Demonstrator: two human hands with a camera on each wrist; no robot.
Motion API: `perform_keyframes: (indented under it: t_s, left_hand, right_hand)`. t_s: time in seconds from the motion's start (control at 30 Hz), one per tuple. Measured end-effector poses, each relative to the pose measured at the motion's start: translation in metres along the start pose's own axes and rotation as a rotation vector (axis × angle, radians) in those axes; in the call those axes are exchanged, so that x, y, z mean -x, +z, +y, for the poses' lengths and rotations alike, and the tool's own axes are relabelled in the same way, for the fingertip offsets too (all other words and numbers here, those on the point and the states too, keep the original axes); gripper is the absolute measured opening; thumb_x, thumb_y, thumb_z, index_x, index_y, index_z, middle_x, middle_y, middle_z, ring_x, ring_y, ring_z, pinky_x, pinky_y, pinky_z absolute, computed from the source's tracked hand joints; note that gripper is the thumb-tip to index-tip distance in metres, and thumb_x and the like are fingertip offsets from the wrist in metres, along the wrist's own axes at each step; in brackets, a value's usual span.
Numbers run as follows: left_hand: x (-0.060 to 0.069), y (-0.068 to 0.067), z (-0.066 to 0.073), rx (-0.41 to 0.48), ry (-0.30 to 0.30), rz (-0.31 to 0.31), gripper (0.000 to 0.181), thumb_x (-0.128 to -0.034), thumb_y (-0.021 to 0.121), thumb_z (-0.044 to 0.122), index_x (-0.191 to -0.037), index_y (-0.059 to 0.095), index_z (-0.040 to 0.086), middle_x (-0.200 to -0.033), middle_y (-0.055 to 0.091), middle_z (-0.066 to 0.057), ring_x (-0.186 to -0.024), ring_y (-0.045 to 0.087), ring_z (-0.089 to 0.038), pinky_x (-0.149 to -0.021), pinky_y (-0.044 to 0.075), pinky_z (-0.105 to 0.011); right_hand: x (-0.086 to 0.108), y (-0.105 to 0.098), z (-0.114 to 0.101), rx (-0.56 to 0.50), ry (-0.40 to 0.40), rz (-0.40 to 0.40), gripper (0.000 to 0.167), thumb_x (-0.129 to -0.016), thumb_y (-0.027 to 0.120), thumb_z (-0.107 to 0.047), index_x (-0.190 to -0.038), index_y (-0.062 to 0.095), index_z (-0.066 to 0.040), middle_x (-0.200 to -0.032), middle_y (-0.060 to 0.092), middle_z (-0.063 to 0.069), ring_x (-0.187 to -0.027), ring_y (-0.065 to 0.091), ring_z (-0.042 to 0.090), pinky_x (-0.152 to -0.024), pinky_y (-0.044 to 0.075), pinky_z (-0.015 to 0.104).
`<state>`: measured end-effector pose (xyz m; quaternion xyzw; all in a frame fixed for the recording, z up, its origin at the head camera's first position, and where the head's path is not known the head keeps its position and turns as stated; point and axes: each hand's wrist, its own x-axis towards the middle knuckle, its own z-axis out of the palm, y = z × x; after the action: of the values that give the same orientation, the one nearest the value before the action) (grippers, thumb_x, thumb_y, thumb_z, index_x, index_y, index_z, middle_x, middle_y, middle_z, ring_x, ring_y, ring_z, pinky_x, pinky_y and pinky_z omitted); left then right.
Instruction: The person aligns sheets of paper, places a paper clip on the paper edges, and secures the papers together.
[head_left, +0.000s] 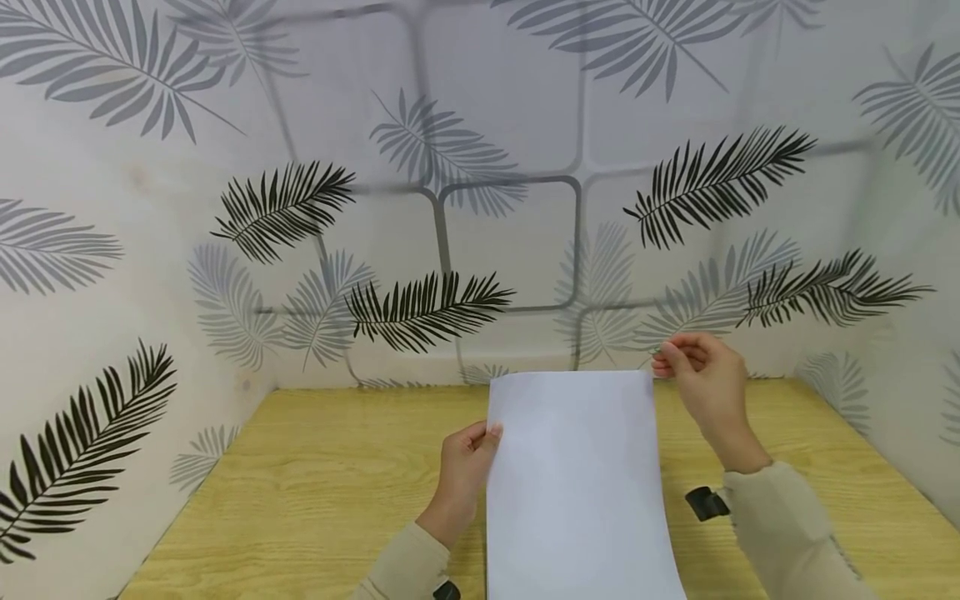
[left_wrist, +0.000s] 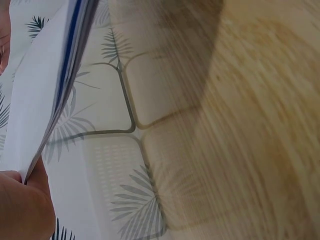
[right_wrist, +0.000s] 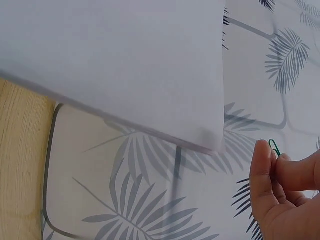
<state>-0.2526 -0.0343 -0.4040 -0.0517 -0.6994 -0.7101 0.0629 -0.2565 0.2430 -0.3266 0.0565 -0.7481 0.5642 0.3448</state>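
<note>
A stack of white paper sheets (head_left: 573, 483) stands tilted up from the table in the head view. My left hand (head_left: 467, 467) grips its left edge, thumb on the front and fingers behind. In the left wrist view the stack (left_wrist: 42, 85) shows edge-on, with a blue layer among the sheets. My right hand (head_left: 708, 392) is just beyond the stack's upper right corner, apart from it. Between thumb and forefinger it pinches a green paper clip (right_wrist: 274, 147), whose loop sticks out past the fingertips in the right wrist view.
A wood-grain table (head_left: 337, 475) lies beneath the hands. Behind it and at both sides rise pale walls (head_left: 510, 250) with a leaf pattern. Dark straps (head_left: 707, 502) show near both sleeves.
</note>
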Motion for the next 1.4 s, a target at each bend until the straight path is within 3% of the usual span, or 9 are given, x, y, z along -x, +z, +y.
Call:
perform_keyframes:
  t_s: [0.2, 0.37, 0.5, 0.83, 1.0, 1.17, 1.4]
  left_hand:
    - [0.0, 0.001, 0.001, 0.007, -0.003, 0.003, 0.025, -0.0952, 0.06, 0.011, -0.108, 0.068, -0.01, -0.068, 0.054, 0.003, -0.065, 0.046, -0.007, -0.057, 0.041, -0.02]
    - [0.001, 0.002, 0.0, 0.017, -0.012, -0.011, 0.026, -0.0954, 0.06, 0.011, -0.11, 0.067, -0.01, -0.072, 0.059, 0.001, -0.067, 0.051, -0.008, -0.059, 0.044, -0.02]
    - [0.0, 0.002, 0.001, 0.01, -0.021, -0.015, 0.026, -0.0958, 0.059, 0.011, -0.11, 0.067, -0.009, -0.074, 0.059, 0.001, -0.069, 0.049, -0.009, -0.061, 0.043, -0.021]
    - [-0.001, 0.002, 0.002, 0.016, -0.025, 0.001, 0.026, -0.0952, 0.06, 0.012, -0.11, 0.067, -0.009, -0.074, 0.062, 0.0, -0.067, 0.054, -0.007, -0.06, 0.046, -0.021]
    - [0.001, 0.001, 0.003, 0.003, -0.033, -0.006, 0.028, -0.0957, 0.06, 0.013, -0.112, 0.067, -0.008, -0.077, 0.062, -0.001, -0.071, 0.053, -0.008, -0.064, 0.046, -0.023]
    - [0.001, 0.001, 0.003, 0.007, -0.017, -0.012, 0.025, -0.0957, 0.059, 0.012, -0.105, 0.068, -0.01, -0.066, 0.053, 0.003, -0.065, 0.045, -0.009, -0.058, 0.04, -0.023]
    - [0.003, 0.002, 0.003, 0.038, -0.011, -0.016, 0.024, -0.0947, 0.061, 0.011, -0.104, 0.069, -0.009, -0.067, 0.058, 0.002, -0.062, 0.051, -0.007, -0.057, 0.044, -0.021]
  right_hand:
    - [0.0, 0.007, -0.006, 0.032, -0.04, -0.043, 0.014, -0.093, 0.06, 0.0, -0.097, 0.06, 0.014, -0.076, 0.067, 0.002, -0.063, 0.064, 0.0, -0.063, 0.055, 0.022]
    - [0.002, 0.014, -0.01, 0.034, -0.026, -0.069, 0.015, -0.093, 0.061, -0.001, -0.097, 0.06, 0.013, -0.083, 0.067, 0.022, -0.063, 0.064, 0.0, -0.064, 0.055, 0.023]
    - [0.003, 0.019, -0.012, 0.004, -0.031, -0.084, 0.016, -0.092, 0.062, -0.001, -0.097, 0.061, 0.014, -0.086, 0.066, 0.03, -0.063, 0.064, -0.001, -0.064, 0.054, 0.021]
    - [0.004, 0.033, -0.013, -0.051, -0.048, -0.119, 0.014, -0.09, 0.063, 0.003, -0.094, 0.061, 0.016, -0.084, 0.065, 0.032, -0.062, 0.063, 0.0, -0.062, 0.054, 0.02]
    - [0.007, 0.041, -0.016, -0.041, -0.045, -0.145, 0.012, -0.088, 0.064, 0.004, -0.091, 0.062, 0.015, -0.083, 0.066, 0.03, -0.062, 0.063, 0.001, -0.062, 0.054, 0.021]
    - [0.01, 0.051, -0.016, -0.038, -0.042, -0.174, 0.013, -0.087, 0.068, 0.002, -0.09, 0.065, 0.014, -0.082, 0.067, 0.027, -0.062, 0.062, 0.001, -0.062, 0.054, 0.02]
    - [0.015, 0.063, -0.019, -0.005, -0.053, -0.201, 0.013, -0.084, 0.072, -0.001, -0.087, 0.069, 0.011, -0.079, 0.068, 0.023, -0.061, 0.062, 0.004, -0.061, 0.053, 0.018]
